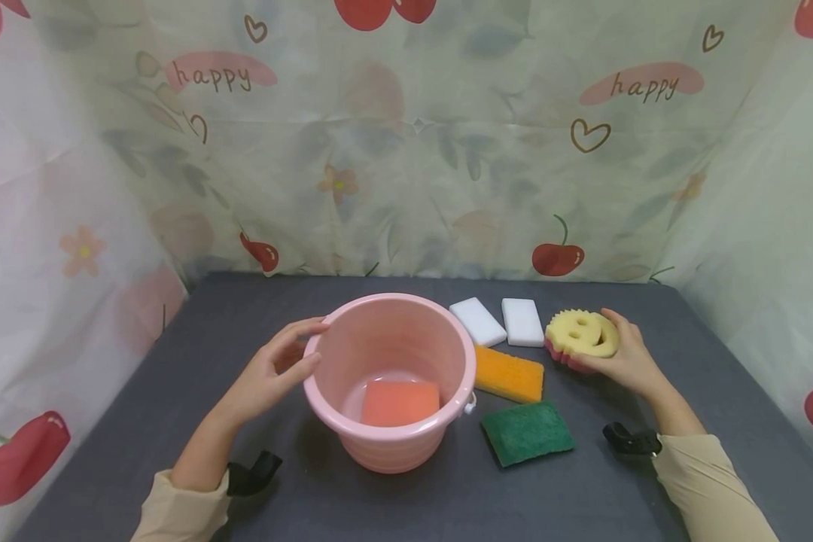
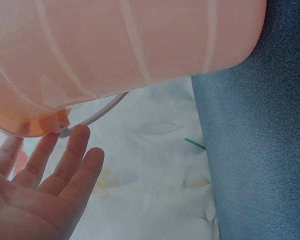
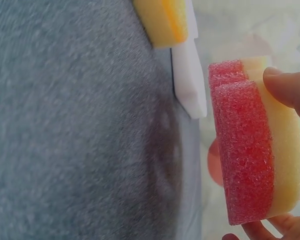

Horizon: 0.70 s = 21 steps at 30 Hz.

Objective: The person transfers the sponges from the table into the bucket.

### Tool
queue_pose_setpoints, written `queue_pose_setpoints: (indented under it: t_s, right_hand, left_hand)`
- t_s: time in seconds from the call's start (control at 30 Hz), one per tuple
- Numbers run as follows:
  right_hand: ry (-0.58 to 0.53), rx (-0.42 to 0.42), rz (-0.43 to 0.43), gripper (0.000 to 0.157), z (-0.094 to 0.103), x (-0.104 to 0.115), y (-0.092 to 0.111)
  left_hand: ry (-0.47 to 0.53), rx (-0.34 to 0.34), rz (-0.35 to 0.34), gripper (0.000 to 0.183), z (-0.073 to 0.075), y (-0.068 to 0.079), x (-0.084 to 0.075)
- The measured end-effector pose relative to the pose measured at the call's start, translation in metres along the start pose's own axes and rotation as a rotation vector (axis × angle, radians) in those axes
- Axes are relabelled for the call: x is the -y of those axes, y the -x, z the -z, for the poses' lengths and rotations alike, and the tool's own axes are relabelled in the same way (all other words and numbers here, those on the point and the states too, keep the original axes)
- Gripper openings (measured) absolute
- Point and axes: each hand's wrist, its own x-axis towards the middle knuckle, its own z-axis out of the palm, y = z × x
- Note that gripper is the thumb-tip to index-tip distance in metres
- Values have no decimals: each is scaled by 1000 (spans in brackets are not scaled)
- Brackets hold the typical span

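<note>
My right hand (image 1: 626, 357) grips a round smiley-face sponge (image 1: 580, 331), yellow on top with a pink-red underside. In the right wrist view the sponge (image 3: 245, 150) is clear of the dark table, thumb on one side and fingers on the other. A pink bucket (image 1: 393, 450) stands upright at the middle of the table, and an orange-red sponge (image 1: 400, 403) lies on its bottom. At the bucket's left rim my left hand (image 1: 271, 376) has its fingers spread and relaxed, fingertips right at the rim. The left wrist view shows the hand (image 2: 45, 190) beside the bucket's handle.
Two white sponges (image 1: 477, 321) (image 1: 523, 322) lie behind and right of the bucket. An orange sponge (image 1: 510, 374) and a green scouring pad (image 1: 528, 433) lie to its right. Patterned curtains (image 1: 413, 150) enclose the dark table (image 1: 447, 504) at the back and sides.
</note>
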Motion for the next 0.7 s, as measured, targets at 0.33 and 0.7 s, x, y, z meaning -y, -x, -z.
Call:
queue_pose_setpoints:
  t_s: [0.33,0.7]
  right_hand:
    - [-15,-18,21,98,1,14,-2]
    - [-8,-36,57,92,4,33,-1]
  left_hand:
    - [3,0,-10,43,0,0,0]
    - [7,1,-6,43,1,0,-1]
